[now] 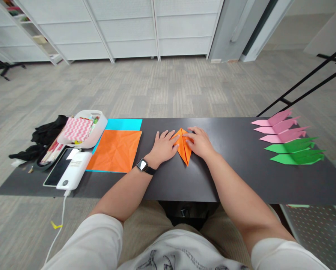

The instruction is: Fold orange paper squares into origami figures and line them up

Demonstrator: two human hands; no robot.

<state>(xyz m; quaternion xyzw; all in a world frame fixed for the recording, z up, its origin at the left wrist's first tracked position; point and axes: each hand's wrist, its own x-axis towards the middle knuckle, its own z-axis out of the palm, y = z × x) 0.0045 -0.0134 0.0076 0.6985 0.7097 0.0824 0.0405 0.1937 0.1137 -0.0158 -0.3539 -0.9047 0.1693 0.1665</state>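
Observation:
An orange origami piece, folded into a narrow diamond with a centre crease, lies on the dark table in front of me. At its left edge my left hand rests with fingers spread, the thumb and index fingertip touching the paper. My right hand is at the opposite edge, fingers apart and slightly bent, its fingertips on the right flap. Neither hand grips the paper. A black smartwatch is on my left wrist.
Left: orange sheets over blue paper, a white basket, a phone, a cabled white power bank and black cloth. Right: pink folded birds and green ones in a row.

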